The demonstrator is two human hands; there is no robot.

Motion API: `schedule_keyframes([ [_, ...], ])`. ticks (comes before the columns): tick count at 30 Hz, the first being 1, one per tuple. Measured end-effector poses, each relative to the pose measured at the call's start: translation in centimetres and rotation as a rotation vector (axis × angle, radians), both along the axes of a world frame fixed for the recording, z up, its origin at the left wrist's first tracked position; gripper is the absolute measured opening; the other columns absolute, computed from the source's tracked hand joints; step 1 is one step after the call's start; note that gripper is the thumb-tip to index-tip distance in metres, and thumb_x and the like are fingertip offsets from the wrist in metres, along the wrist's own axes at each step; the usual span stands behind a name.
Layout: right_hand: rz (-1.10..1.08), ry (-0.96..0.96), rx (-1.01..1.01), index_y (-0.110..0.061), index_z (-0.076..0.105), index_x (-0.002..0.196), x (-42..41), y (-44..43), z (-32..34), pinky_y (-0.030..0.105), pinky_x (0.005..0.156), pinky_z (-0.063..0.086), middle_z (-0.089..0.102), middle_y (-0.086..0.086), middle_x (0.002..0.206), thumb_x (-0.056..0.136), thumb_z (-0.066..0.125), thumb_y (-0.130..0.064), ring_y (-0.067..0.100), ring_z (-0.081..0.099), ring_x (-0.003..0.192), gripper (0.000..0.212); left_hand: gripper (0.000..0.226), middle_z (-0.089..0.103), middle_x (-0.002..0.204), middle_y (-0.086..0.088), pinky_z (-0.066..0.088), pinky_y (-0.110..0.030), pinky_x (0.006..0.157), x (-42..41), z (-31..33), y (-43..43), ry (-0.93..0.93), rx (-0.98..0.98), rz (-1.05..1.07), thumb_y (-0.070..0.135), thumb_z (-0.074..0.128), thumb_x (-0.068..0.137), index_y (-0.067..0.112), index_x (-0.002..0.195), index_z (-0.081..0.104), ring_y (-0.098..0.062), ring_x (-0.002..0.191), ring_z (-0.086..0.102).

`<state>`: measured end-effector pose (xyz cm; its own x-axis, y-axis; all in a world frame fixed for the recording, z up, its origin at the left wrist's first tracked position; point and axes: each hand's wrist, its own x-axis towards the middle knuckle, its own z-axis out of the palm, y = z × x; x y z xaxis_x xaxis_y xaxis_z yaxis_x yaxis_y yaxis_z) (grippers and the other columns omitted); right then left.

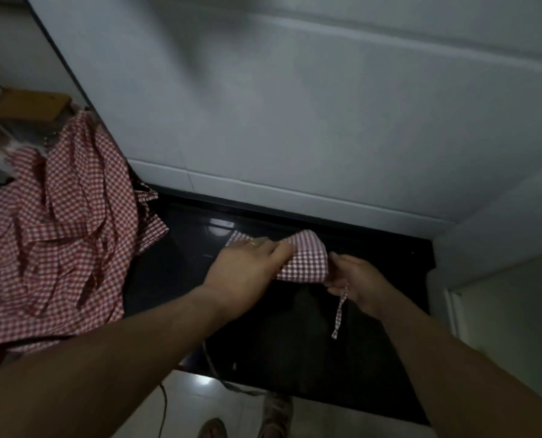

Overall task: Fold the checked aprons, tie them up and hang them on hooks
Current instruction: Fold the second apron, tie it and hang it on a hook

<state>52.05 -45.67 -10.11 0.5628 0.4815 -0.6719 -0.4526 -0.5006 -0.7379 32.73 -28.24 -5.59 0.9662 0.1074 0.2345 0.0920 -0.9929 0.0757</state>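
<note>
A: Where is the apron (304, 257)?
B: Folded small, over the black counter (389, 311), its 9 o'clock end gripped by the left hand (247, 267).
A: And the right hand (355, 279)?
B: It pinches the 3 o'clock end; a strap (340, 311) dangles toward 6 o'clock. A pile (57, 232) of aprons lies at 9 o'clock.

left hand (247, 263) grips folded apron (307, 257) | right hand (355, 279) pinches strap (340, 311) | apron heap (57, 232) lies left | black counter (389, 279) below
</note>
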Motion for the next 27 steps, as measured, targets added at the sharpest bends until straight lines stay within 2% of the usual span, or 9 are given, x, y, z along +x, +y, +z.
schedule_keyframes([
  [4,0.063,0.066,-0.212,-0.007,0.067,0.097,-2.3,-3.6,-1.5,0.030,0.063,0.052,0.069,0.010,0.078,0.102,0.062,-0.037,0.020,0.064,0.064,0.030,0.055,0.067,0.133,-0.011,0.054,-0.050,0.097,-2.7,-6.4,-3.0,0.244,-0.018,-0.068,0.026,0.042,0.091,0.019,0.144,0.054,-0.036,0.118,0.065],
  [7,-0.009,0.033,-0.302,-0.012,0.062,0.084,-3.8,-6.5,-2.3,0.026,0.053,0.038,0.057,0.002,0.061,0.102,0.061,-0.033,0.015,0.051,0.053,0.028,0.073,0.028,0.168,-0.020,0.026,-0.059,0.123,-5.5,-10.5,-6.9,0.446,-0.097,-0.004,0.044,0.047,0.097,0.017,0.162,0.031,-0.044,0.154,0.027],
  [10,-0.072,-0.140,-0.227,-0.009,0.065,0.108,-4.5,-7.8,-0.2,0.023,0.045,0.031,0.064,0.005,0.065,0.102,0.055,-0.014,0.013,0.048,0.048,0.012,0.084,0.007,0.173,-0.015,0.004,-0.056,0.129,-6.5,-10.3,-8.5,0.422,-0.213,0.061,0.071,0.027,0.100,0.019,0.166,0.019,-0.038,0.160,0.002],
  [14,0.167,-0.095,-0.088,-0.001,0.068,0.101,-7.8,-4.8,6.7,0.028,0.056,0.048,0.072,0.017,0.082,0.096,0.051,-0.004,0.023,0.064,0.064,0.018,0.078,0.049,0.143,-0.009,0.027,-0.052,0.121,-3.9,-7.8,-9.0,0.349,-0.295,0.172,0.082,0.028,0.091,0.026,0.140,0.053,-0.032,0.139,0.039],
  [16,0.448,-0.077,-0.075,-0.003,0.069,0.095,-9.9,-2.2,8.8,0.037,0.075,0.055,0.074,0.021,0.095,0.096,0.054,-0.006,0.034,0.072,0.085,0.016,0.074,0.054,0.131,-0.008,0.035,-0.050,0.113,-2.8,-7.1,-9.2,0.363,-0.341,0.212,0.081,0.032,0.087,0.029,0.133,0.057,-0.028,0.125,0.048],
  [19,0.689,-0.244,-0.119,-0.009,0.070,0.105,-10.4,0.2,8.8,0.032,0.082,0.057,0.079,0.009,0.097,0.091,0.060,-0.007,0.024,0.074,0.097,0.018,0.061,0.058,0.127,-0.004,0.037,-0.045,0.111,-2.2,-7.7,-9.6,0.294,-0.349,0.272,0.065,0.027,0.093,0.028,0.126,0.061,-0.025,0.120,0.051],
  [22,0.740,-0.283,-0.114,-0.012,0.068,0.110,-9.2,0.4,8.0,0.019,0.072,0.053,0.080,0.003,0.092,0.095,0.063,-0.009,0.008,0.072,0.084,0.016,0.058,0.063,0.120,-0.003,0.036,-0.044,0.111,-2.2,-9.1,-9.9,0.224,-0.363,0.290,0.050,0.016,0.100,0.028,0.114,0.067,-0.025,0.117,0.054],
  [24,0.612,-0.350,-0.095,-0.014,0.069,0.113,-8.6,-0.5,6.8,0.016,0.066,0.051,0.078,0.001,0.089,0.097,0.061,-0.009,0.004,0.069,0.075,0.019,0.046,0.067,0.106,-0.005,0.042,-0.044,0.104,-2.3,-9.3,-10.0,0.096,-0.451,0.325,0.041,0.029,0.103,0.022,0.101,0.070,-0.027,0.105,0.059],
  [27,0.347,-0.576,-0.159,-0.025,0.067,0.114,-8.1,-2.7,4.0,0.026,0.077,0.052,0.072,-0.005,0.097,0.096,0.061,-0.011,0.007,0.069,0.086,0.023,0.030,0.066,0.092,-0.004,0.045,-0.040,0.098,-2.2,-9.3,-9.6,0.022,-0.601,0.366,0.030,0.049,0.102,0.017,0.083,0.068,-0.022,0.094,0.057],
])
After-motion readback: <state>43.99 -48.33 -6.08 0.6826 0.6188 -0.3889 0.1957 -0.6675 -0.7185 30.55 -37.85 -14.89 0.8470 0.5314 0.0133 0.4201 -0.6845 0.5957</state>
